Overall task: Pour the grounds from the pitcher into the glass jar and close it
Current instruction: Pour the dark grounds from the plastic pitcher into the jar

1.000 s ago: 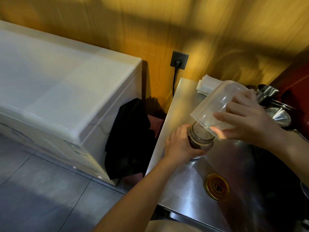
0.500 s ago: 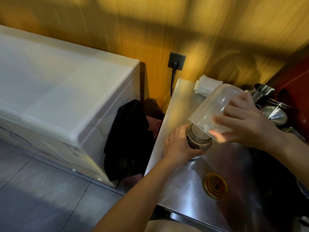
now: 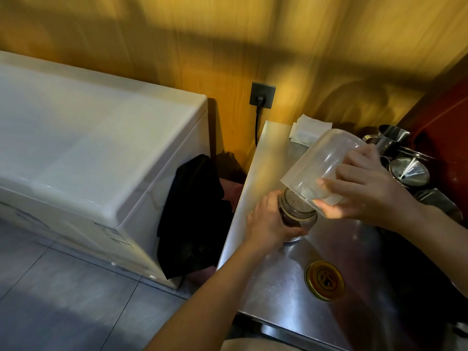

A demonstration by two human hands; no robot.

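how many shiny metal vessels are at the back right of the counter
3 that I can make out: a steel cup nearest the wall, a steel funnel in front of it, and another steel piece nearer still. The right hand may hide more.

A stainless-steel counter [image 3: 291, 282] runs along a wood-panelled wall. A glass jar [image 3: 300, 216] stands on it near the 9 o'clock edge, gripped by the left hand [image 3: 269, 221]. A gold-coloured lid [image 3: 325, 280] lies flat toward 6 o'clock, apart from the jar. Folded white paper [image 3: 310, 131] rests at 12 o'clock by the wall. Metal cups and funnels [image 3: 405, 163] cluster at 2 o'clock.
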